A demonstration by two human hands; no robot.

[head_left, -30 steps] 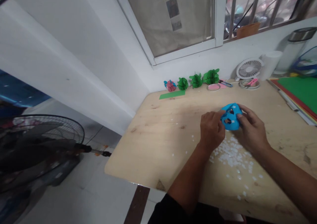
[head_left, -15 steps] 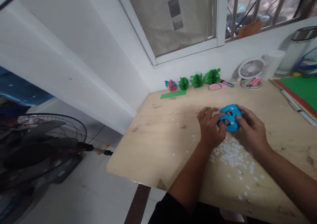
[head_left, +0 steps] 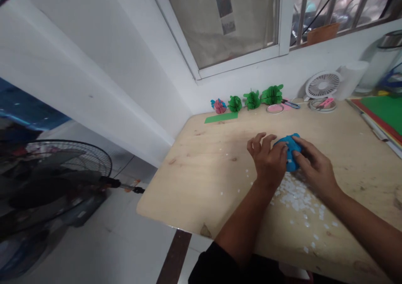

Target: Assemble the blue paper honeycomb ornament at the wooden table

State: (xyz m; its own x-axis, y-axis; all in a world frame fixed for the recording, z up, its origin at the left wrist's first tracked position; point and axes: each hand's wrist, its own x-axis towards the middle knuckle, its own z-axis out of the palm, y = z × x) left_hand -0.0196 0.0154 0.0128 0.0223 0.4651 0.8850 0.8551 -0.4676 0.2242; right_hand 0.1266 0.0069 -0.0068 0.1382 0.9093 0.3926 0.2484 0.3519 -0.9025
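A blue paper craft piece with small white squares on its face is held above the table between my two hands. My right hand grips its right edge, thumb in front and fingers behind. My left hand is closed at the left edge, thumb and index finger pinched against the paper while the other fingers stay raised. Whether a small white piece is also in that pinch is too small to tell. Below the hands lies a scattered pile of small white squares.
Along the wall stand several green folded-paper figures and a pink and blue one. A green paper strip lies before them. Further right are a cutter knife, a small white fan and coloured paper sheets. A floor fan stands left of the table.
The blue paper piece has turned, so its cut-out holes no longer show clearly. My left hand has shifted slightly right and covers more of its left side. My right hand still grips it.
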